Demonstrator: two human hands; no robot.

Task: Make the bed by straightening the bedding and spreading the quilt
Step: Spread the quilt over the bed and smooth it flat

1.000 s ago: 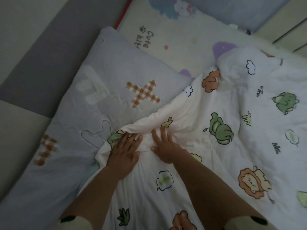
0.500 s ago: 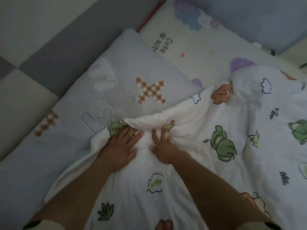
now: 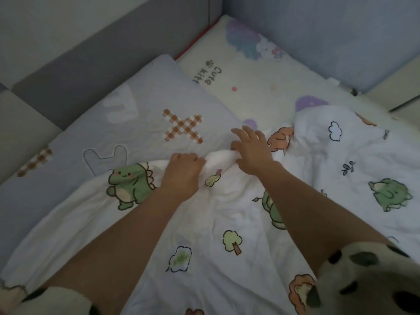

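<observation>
The left hand [image 3: 181, 173] grips the bunched far edge of the quilt [image 3: 216, 223], which lies rumpled over the near and right of the bed [image 3: 261, 94], while the right hand [image 3: 252, 153] rests spread-fingered beside it, so a one-handed tug might skew the edge or drag the pillow [image 3: 136, 137].

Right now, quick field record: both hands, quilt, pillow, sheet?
left hand: fingers curled, grips quilt top edge
right hand: fingers spread, on the bunched edge beside left hand
quilt: white, cartoon print, wrinkled, top edge overlaps pillow
pillow: grey-blue, checked X patch, partly covered
sheet: cream, exposed beyond pillow
task: quilt not yet spread flat
</observation>
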